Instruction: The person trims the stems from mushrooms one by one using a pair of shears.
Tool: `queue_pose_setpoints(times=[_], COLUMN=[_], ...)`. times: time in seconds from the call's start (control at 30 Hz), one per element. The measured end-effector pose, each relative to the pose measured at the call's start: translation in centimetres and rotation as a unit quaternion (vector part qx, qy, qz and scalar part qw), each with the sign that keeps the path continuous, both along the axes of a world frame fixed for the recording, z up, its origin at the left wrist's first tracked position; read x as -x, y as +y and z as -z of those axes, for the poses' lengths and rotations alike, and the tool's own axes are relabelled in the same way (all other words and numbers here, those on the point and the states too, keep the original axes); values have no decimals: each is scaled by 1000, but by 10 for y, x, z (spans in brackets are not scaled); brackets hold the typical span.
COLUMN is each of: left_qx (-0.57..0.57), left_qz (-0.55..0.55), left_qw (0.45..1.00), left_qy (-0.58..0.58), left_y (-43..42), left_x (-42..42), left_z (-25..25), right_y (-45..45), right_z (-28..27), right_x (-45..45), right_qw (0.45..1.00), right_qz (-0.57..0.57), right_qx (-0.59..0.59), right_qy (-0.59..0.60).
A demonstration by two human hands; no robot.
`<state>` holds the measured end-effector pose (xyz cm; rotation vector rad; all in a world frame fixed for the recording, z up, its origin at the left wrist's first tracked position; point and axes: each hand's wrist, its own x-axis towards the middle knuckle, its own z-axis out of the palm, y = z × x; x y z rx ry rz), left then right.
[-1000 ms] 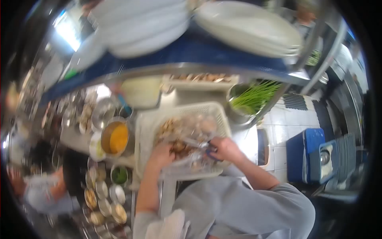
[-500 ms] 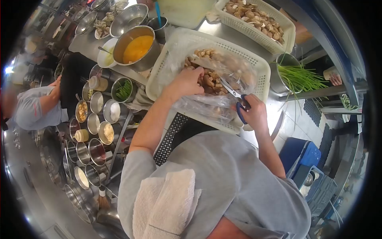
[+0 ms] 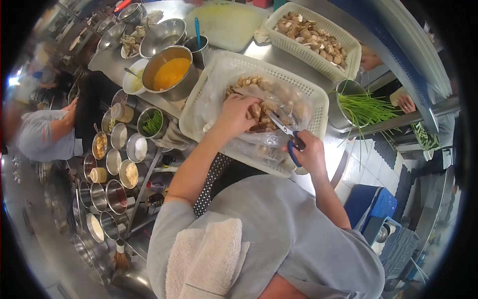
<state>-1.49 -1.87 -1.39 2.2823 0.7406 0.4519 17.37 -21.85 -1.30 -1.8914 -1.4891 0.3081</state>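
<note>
A white perforated basket (image 3: pixel 197 107) holds a clear plastic bag (image 3: pixel 259 149) of brown mushrooms (image 3: pixel 247 81). My left hand (image 3: pixel 237 115) reaches into the bag's opening, its fingers curled down on the mushrooms; what they grip is hidden. To its right, my right hand (image 3: pixel 309 151) is closed round the dark blue handles of a pair of scissors (image 3: pixel 285 127). The blades point up and left over the mushrooms, close to my left hand.
Another basket (image 3: pixel 355 60) of mushrooms stands behind, beside a cutting board (image 3: pixel 226 25). A pot (image 3: pixel 184 89) of orange liquid is at the left, a pot of green stalks (image 3: pixel 366 107) at the right. A co-worker (image 3: pixel 47 129) stands far left, near several small metal containers.
The view has steadied and swung toward the counter. Over the last half second my left hand has shifted slightly over the mushrooms, and the scissors have come nearer to it.
</note>
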Motion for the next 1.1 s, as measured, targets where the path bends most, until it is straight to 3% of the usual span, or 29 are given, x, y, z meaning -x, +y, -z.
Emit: queue_pose_setpoints(times=[0.07,0.13,0.33,0.43,0.53,0.63,0.77,0.93,1.1], left_qx=[148,330,291,152,115,55,69,63,82], left_qz=[-27,-46,-18,-43,-48,-65,-65,-28,-36], left_qw=[981,915,901,953,978,977,970,978,964], left_qy=[-119,-227,-321,-258,-166,-193,-226,-195,-252], left_y=[-2,-6,-18,-16,-21,-20,-19,-21,-22], left_x=[10,18,17,18,20,19,20,23,19], left_z=[-4,-14,10,12,-1,6,11,3,19], right_y=[-1,1,6,9,10,9,7,16,26], right_z=[-6,-11,-20,-26,-33,-37,-39,-43,-51], right_x=[0,-3,-1,3,5,5,0,-1,1], right_qw=[999,997,995,994,994,993,995,986,974], right_qz=[-20,-33,-79,-79,-71,-69,-61,-87,-107], right_qx=[-11,7,45,74,82,79,44,80,117], right_qy=[39,66,40,1,-29,-56,-58,-116,-160])
